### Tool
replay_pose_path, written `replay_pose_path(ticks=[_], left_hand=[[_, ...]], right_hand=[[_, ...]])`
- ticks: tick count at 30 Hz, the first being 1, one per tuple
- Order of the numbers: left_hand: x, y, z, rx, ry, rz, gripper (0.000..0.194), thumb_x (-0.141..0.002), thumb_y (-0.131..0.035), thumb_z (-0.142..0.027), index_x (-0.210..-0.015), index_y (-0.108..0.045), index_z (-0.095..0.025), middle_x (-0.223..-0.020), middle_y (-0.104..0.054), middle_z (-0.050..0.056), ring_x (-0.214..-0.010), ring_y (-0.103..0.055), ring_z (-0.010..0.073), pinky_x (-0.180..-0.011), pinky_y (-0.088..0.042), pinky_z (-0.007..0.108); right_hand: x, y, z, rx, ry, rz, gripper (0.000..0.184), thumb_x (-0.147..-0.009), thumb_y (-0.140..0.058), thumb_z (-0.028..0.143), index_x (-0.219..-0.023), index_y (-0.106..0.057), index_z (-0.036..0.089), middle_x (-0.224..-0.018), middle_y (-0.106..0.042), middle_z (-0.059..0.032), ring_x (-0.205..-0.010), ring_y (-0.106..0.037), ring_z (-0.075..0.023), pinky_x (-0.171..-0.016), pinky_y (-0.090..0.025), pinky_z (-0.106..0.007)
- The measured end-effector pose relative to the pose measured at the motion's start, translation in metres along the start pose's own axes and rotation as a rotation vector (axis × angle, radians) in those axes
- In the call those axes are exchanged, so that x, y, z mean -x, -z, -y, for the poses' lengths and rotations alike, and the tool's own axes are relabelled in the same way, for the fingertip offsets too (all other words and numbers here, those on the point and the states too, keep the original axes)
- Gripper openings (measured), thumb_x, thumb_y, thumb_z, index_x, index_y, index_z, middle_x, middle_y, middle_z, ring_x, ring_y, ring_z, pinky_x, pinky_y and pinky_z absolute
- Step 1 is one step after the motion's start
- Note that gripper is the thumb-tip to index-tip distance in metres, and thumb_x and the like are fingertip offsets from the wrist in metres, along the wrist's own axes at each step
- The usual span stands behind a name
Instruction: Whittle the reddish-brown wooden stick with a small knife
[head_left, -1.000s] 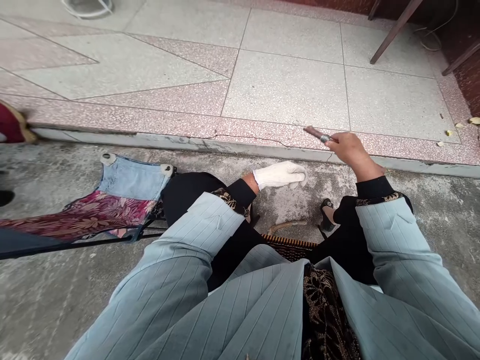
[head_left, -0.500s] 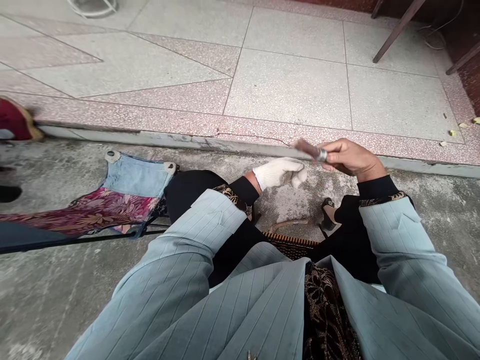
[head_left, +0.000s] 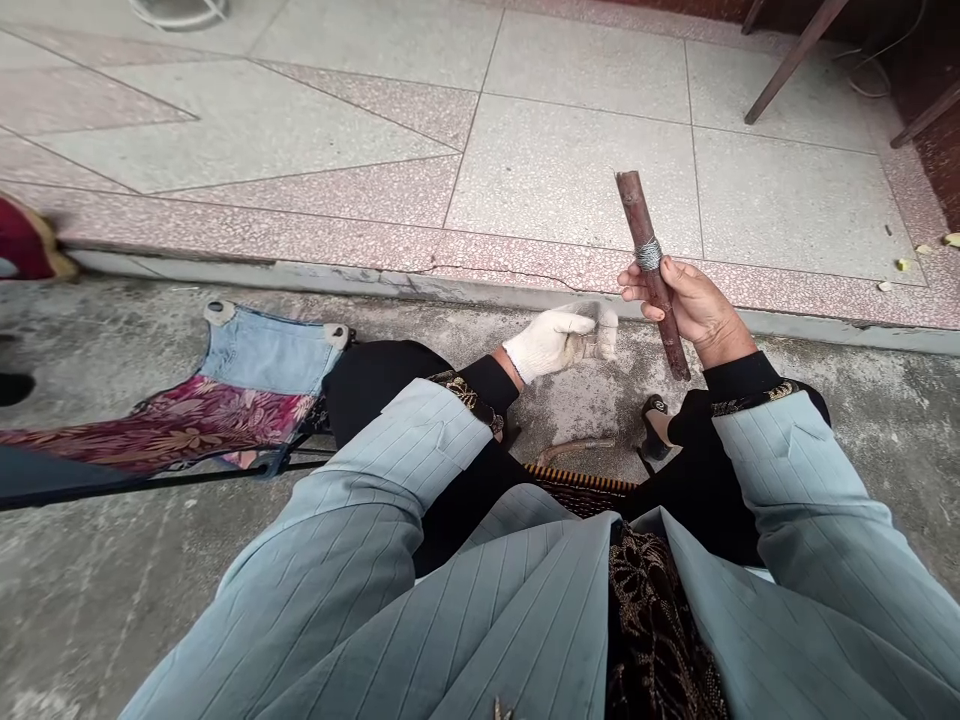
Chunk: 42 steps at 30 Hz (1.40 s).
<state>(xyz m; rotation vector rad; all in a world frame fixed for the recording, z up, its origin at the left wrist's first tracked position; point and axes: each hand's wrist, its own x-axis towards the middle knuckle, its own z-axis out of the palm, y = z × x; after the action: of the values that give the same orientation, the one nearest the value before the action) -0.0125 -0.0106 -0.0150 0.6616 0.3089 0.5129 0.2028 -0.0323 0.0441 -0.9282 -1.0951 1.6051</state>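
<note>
Site: rough concrete ground (head_left: 90,600) meeting a raised terrazzo step (head_left: 300,235) with a pink speckled band and pale tiles.

The right hand (head_left: 694,305) is bare. Its fingers (head_left: 637,290) are closed around a reddish-brown wooden stick (head_left: 636,215), which stands slightly tilted, with a wire binding (head_left: 649,254) just above the fingers. The stick's upper end rises over the step; its lower end extends below the fingers.

The left hand (head_left: 555,342) wears a white knit glove. Its fingers are bent, just left of the stick and apart from it; whether they grip anything cannot be told.

Below the gloved fingers, a curved rod (head_left: 577,450) lies on the concrete near a dark shoe (head_left: 655,425). Well left of them stands a folding stool (head_left: 262,352) of denim and floral cloth.
</note>
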Motion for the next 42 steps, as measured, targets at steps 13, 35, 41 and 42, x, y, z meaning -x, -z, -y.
replay_pose_path(ticks=[13, 35, 41, 42], left_hand=[[-0.017, 0.014, 0.008, -0.235, -0.118, -0.611, 0.017, -0.077, -0.061, -0.025, -0.066, -0.052, -0.015, -0.057, -0.059, 0.0, -0.04, -0.059, 0.0124, -0.034, -0.036, 0.02], [-0.002, 0.001, -0.003, -0.318, -0.19, -0.299, 0.028, -0.085, -0.066, -0.044, -0.094, -0.058, -0.019, -0.046, -0.041, -0.01, -0.033, -0.029, 0.005, -0.034, -0.021, 0.017], [0.0, 0.0, -0.007, -0.335, -0.202, -0.277, 0.028, -0.087, -0.063, -0.044, -0.091, -0.061, -0.016, -0.049, -0.048, -0.006, -0.036, -0.037, 0.0073, -0.037, -0.031, 0.02], [0.0, 0.0, -0.008, -0.347, -0.187, -0.254, 0.027, -0.086, -0.064, -0.043, -0.091, -0.062, -0.016, -0.051, -0.051, -0.005, -0.039, -0.041, 0.0075, -0.04, -0.035, 0.02]], right_hand=[[0.007, -0.008, 0.004, 0.041, -0.017, 0.19, 0.048, -0.071, -0.083, 0.054, -0.089, -0.072, 0.011, -0.097, -0.073, -0.015, -0.078, -0.069, -0.0183, -0.042, -0.044, -0.019], [-0.011, 0.01, -0.016, -0.041, -0.01, -0.258, 0.041, -0.082, -0.073, 0.056, -0.097, -0.067, 0.017, -0.099, -0.072, -0.0083, -0.087, -0.068, -0.015, -0.046, -0.047, -0.017], [-0.011, 0.003, -0.017, -0.04, 0.004, -0.25, 0.04, -0.082, -0.073, 0.055, -0.095, -0.066, 0.018, -0.096, -0.07, -0.0065, -0.084, -0.066, -0.0132, -0.046, -0.045, -0.016], [-0.012, 0.002, -0.018, -0.033, 0.004, -0.253, 0.04, -0.082, -0.072, 0.055, -0.095, -0.065, 0.018, -0.096, -0.07, -0.0063, -0.084, -0.066, -0.013, -0.045, -0.045, -0.016]])
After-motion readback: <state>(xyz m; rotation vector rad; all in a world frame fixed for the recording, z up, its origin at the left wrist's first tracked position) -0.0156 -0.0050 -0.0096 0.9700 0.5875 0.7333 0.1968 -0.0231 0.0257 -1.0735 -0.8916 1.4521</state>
